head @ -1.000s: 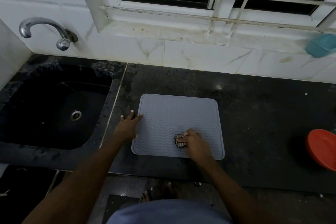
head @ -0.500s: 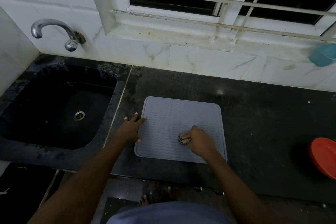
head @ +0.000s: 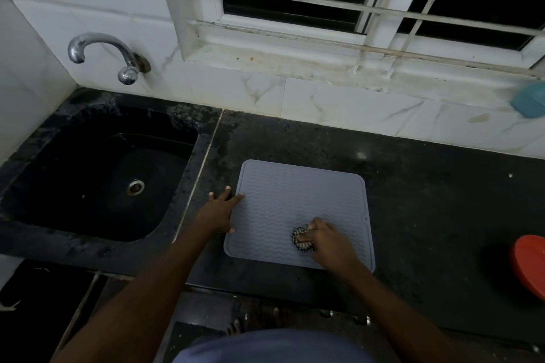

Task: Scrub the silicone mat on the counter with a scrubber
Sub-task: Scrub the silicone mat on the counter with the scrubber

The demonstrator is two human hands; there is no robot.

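A grey silicone mat (head: 298, 200) with a wavy ribbed surface lies flat on the black counter (head: 427, 200). My right hand (head: 328, 243) grips a small dark scrubber (head: 299, 240) and presses it on the mat's near right part. My left hand (head: 219, 211) lies flat with straight fingers against the mat's left edge, one fingertip on the rim, the rest on the counter.
A black sink (head: 97, 180) with a steel drain sits to the left, under a chrome tap (head: 103, 53). A red bowl (head: 530, 265) stands at the right edge. A teal container (head: 529, 102) sits by the tiled wall. The barred window is behind.
My right hand with the scrubber has made small strokes on the mat's near right part. The left hand stays at the left edge. The camera has tilted slightly.
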